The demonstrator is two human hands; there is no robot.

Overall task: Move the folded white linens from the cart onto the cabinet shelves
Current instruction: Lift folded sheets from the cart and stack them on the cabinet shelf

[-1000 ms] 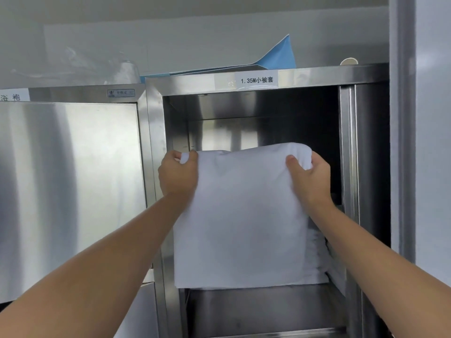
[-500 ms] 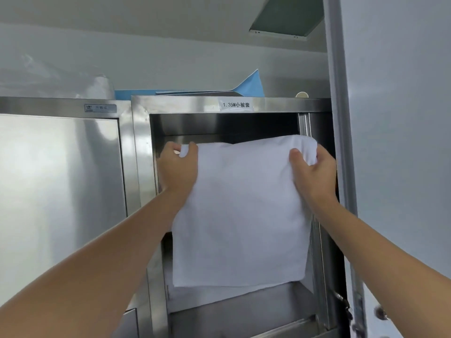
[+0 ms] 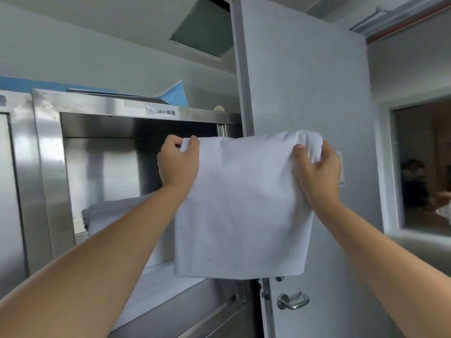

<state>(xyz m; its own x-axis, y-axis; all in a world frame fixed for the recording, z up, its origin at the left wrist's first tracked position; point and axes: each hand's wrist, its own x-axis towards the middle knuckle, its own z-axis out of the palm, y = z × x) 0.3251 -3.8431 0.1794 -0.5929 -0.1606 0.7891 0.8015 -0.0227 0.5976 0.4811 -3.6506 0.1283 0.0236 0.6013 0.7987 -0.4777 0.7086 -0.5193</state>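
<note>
now: linen held up, off to the right of the shelf opening.
your left hand point(image 3: 179, 164) and right hand point(image 3: 317, 170) pinch the folded linen point(image 3: 244, 208) by its top corners; cabinet shelf point(image 3: 170, 284) lies lower left, nearer your left hand.

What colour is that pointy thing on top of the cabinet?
Light blue, seen in the head view.

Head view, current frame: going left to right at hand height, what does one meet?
Closed steel cabinet door → open cabinet compartment → left hand → held white linen → right hand → window opening.
</note>
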